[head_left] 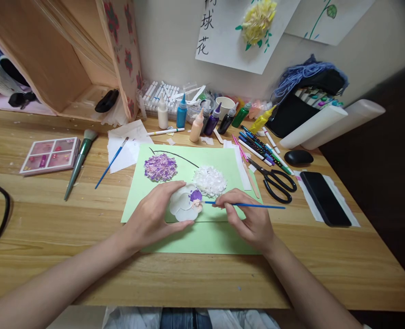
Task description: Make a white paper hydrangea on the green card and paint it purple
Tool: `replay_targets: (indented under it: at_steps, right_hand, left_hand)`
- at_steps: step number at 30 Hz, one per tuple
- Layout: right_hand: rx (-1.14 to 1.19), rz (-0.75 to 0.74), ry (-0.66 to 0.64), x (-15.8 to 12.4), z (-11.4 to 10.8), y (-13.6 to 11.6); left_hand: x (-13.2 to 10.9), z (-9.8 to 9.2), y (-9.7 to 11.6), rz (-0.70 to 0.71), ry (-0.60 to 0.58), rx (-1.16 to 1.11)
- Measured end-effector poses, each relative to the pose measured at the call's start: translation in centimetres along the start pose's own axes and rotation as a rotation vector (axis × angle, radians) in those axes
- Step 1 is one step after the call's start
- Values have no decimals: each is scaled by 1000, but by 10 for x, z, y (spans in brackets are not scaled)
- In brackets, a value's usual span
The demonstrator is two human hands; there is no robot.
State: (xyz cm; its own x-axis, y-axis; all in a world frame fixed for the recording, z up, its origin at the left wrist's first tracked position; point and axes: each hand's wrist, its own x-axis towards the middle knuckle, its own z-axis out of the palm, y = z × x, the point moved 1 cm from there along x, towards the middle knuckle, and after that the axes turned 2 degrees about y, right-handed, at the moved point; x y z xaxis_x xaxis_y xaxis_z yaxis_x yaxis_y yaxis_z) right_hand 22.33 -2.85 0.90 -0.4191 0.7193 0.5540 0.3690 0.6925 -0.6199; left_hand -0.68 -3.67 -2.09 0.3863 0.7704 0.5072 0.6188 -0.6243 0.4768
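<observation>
My left hand (157, 212) grips the rim of a white flower-shaped paint palette (181, 210), thumb and fingers around its left side. Purple paint (196, 195) and peach paint sit in wells on its right. My right hand (245, 214) pinches a thin blue paintbrush (257, 205), its tip in the peach paint. Beneath lies light green paper (202, 237) bearing a purple-and-pink textured flower (160, 167), a white textured flower (209, 181) and a dark curved stem line. The palette covers part of the paper just below the two flowers.
Several paint bottles (212, 119) line the back near a box of markers (161, 96). Black scissors (274, 180), several pens and a phone (325, 198) lie on the right. Left are another blue brush (111, 163), a large green-handled brush (81, 162) and a divided case (49, 155).
</observation>
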Motion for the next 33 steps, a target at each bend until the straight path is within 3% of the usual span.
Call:
replay_targets:
  at_steps: [33]
  right_hand:
    - [78, 71, 23, -4, -4, 4]
  left_hand:
    - [1, -1, 0, 3, 5, 0]
